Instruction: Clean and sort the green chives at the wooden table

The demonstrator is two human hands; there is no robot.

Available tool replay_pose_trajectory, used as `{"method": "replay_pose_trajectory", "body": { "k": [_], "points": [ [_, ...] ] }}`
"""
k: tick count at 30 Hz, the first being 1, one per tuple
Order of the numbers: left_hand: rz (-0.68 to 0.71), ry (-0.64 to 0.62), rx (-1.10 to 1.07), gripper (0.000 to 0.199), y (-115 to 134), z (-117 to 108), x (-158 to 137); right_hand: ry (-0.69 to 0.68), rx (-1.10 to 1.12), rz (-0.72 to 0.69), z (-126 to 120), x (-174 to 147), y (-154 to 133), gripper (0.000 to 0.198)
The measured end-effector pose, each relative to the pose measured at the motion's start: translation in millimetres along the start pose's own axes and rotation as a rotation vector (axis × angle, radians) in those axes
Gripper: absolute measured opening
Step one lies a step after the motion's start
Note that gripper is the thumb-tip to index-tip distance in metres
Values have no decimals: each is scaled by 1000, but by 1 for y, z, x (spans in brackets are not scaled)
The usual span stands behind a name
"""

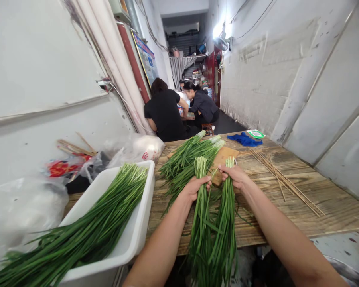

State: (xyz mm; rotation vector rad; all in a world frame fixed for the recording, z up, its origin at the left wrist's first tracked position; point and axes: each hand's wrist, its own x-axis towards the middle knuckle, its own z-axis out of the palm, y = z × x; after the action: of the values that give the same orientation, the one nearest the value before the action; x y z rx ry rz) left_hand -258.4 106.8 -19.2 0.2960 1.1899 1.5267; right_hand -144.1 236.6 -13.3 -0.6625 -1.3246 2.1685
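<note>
Two bunches of garlic chives hang over the front edge of the wooden table, pale stem ends up. My left hand (196, 187) is closed around the left bunch of garlic chives (201, 215). Closed on the right bunch of garlic chives (227, 215) is my right hand (232, 175), close beside the left one. A few thin stalks stretch between the two hands. Behind them a pile of garlic chives (188, 155) lies partly over a tan board (227, 153). At the left, more chives (98, 223) fill a white plastic tub (149, 187) and spill past its near end.
Thin wooden sticks (287, 181) lie at the right of the table (266, 219). Blue cloth (244, 138) and a green-edged QR card (255, 134) rest at the far edge. Plastic bags (137, 147) crowd the left. Two people (166, 113) sit beyond the table.
</note>
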Motion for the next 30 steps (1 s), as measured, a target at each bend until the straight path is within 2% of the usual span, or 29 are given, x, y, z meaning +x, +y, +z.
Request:
{"method": "replay_pose_trajectory", "body": {
  "k": [8,14,23,27,30],
  "points": [
    [21,-8,26,20,-1,3,-2,-24,-56,-32,4,-4,-3,36],
    [-30,-55,13,19,0,-2,1,-56,-122,-14,6,-6,-4,34],
    [-93,-107,-60,17,-1,-7,8,0,-37,-1,8,-7,-7,29],
    [-60,-75,-13,15,-1,-5,4,-155,-80,-7,12,-11,-6,32],
    [-13,-99,20,18,-1,-3,2,-147,-100,-39,12,-10,-2,36]
  ]
}}
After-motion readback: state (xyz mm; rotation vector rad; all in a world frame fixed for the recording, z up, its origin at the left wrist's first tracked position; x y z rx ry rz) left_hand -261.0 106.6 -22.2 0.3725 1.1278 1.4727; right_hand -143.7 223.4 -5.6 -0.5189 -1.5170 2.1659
